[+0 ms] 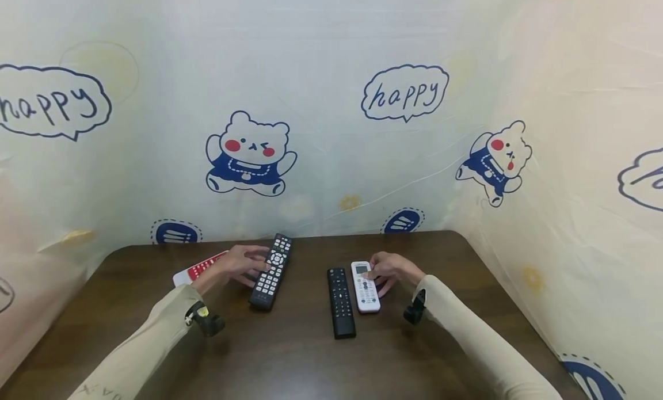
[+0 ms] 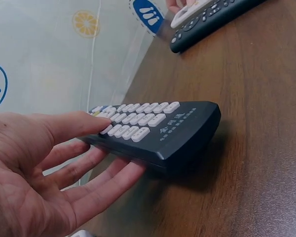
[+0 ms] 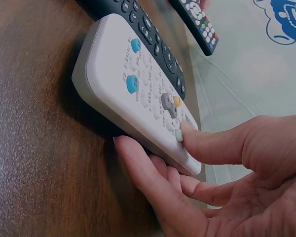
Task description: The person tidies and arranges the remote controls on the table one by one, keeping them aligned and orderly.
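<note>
My left hand (image 1: 242, 264) pinches a black remote control with white buttons (image 1: 271, 271), thumb on the keys and fingers beneath its edge. In the left wrist view that remote (image 2: 158, 131) is tilted, its near end raised off the wood. On the right, my right hand (image 1: 392, 270) grips a small white remote control with a screen (image 1: 365, 287). The right wrist view has its thumb on the face of the white remote (image 3: 123, 84) and the fingers along the side and underneath. Just left of it lies a slim all-black remote (image 1: 340, 302).
A red and white remote (image 1: 194, 269) lies behind my left wrist, partly covered by the hand. Everything rests on a dark brown wooden table (image 1: 290, 354). A pale printed curtain (image 1: 331, 158) with bears and "happy" bubbles hangs along the table's back and sides.
</note>
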The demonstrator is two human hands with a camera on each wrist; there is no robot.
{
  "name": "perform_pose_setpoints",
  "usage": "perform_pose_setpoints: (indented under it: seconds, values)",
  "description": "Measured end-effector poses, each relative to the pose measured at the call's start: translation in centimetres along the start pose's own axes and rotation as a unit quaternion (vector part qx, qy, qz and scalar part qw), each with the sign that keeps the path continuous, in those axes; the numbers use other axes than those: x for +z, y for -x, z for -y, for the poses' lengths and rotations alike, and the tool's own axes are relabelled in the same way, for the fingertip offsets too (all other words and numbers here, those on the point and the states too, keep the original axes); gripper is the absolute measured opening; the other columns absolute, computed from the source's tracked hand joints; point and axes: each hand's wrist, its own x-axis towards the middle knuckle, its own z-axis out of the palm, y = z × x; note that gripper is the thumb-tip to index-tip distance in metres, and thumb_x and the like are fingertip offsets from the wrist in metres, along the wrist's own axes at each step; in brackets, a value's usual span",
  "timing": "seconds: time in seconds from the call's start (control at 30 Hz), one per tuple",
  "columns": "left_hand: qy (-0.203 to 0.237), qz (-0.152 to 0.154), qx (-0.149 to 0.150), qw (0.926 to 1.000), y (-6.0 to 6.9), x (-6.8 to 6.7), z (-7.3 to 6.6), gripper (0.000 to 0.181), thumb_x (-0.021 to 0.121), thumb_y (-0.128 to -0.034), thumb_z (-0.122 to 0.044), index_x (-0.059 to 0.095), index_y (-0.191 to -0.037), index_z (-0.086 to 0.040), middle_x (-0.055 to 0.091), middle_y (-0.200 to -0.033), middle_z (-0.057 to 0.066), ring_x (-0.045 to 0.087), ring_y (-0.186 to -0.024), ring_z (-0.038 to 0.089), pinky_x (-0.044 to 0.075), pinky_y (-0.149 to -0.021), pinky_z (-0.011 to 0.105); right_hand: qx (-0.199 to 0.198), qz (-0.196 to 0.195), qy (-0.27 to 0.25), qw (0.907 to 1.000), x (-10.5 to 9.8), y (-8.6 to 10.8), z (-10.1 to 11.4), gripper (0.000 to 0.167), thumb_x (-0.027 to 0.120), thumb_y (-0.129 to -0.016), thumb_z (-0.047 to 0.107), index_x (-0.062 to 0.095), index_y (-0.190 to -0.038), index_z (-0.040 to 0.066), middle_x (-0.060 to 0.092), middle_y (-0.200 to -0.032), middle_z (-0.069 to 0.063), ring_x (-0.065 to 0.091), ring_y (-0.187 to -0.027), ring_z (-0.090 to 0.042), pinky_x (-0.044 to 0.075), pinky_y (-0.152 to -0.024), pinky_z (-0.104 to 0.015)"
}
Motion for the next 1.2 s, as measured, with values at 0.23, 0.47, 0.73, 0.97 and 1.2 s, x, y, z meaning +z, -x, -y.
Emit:
perform_pose_setpoints:
  seconds: [0.23,0.47,0.73,0.97,1.2]
  values:
    - [0.008,0.002,0.005,1.0,0.5,0.0,0.0,0.072,0.073,-0.0976,-0.016,0.038,-0.156,0.007,0.054,-0.143,0.036,0.072,-0.108,0.038,0.067,-0.081,0.047,-0.004,0.01,0.006,0.9999,-0.1,0.1,0.3,0.03,0.071,-0.099,0.009,0.055,-0.121,-0.003,0.064,-0.105,-0.019,0.069,-0.094,-0.03,0.068,-0.073,-0.039]
    - [0.019,0.011,0.015,0.9997,0.8,0.7,0.5,0.074,0.074,-0.0955,-0.014,0.037,-0.156,0.008,0.055,-0.141,0.036,0.073,-0.105,0.037,0.067,-0.079,0.046,-0.014,-0.011,0.018,0.9997,0.3,0.5,0.4,0.029,0.071,-0.099,0.008,0.055,-0.119,-0.004,0.064,-0.102,-0.018,0.069,-0.091,-0.029,0.068,-0.07,-0.038]
    - [0.033,0.001,0.001,0.9995,0.8,2.0,0.2,0.073,0.075,-0.0949,-0.013,0.039,-0.154,0.008,0.062,-0.134,0.032,0.074,-0.1,0.031,0.067,-0.079,0.043,-0.008,-0.038,0.025,0.999,0.6,0.6,0.5,0.034,0.073,-0.098,0.008,0.051,-0.122,-0.001,0.064,-0.102,-0.02,0.07,-0.09,-0.031,0.067,-0.068,-0.038]
    - [0.031,-0.007,0.004,0.9995,1.0,3.9,-0.3,0.068,0.075,-0.0949,-0.01,0.042,-0.151,0.009,0.063,-0.13,0.031,0.073,-0.095,0.029,0.067,-0.073,0.043,-0.012,-0.04,0.021,0.9989,0.7,0.5,0.5,0.035,0.073,-0.097,0.008,0.05,-0.123,0.0,0.063,-0.103,-0.021,0.07,-0.09,-0.032,0.067,-0.069,-0.038]
    - [0.036,0.007,0.003,0.9993,1.4,5.6,-1.1,0.066,0.075,-0.0926,-0.007,0.043,-0.148,0.011,0.068,-0.122,0.028,0.074,-0.09,0.027,0.068,-0.071,0.044,-0.007,-0.044,0.021,0.9988,0.7,0.7,0.6,0.035,0.073,-0.097,0.008,0.05,-0.122,0.0,0.063,-0.103,-0.02,0.07,-0.09,-0.032,0.067,-0.07,-0.038]
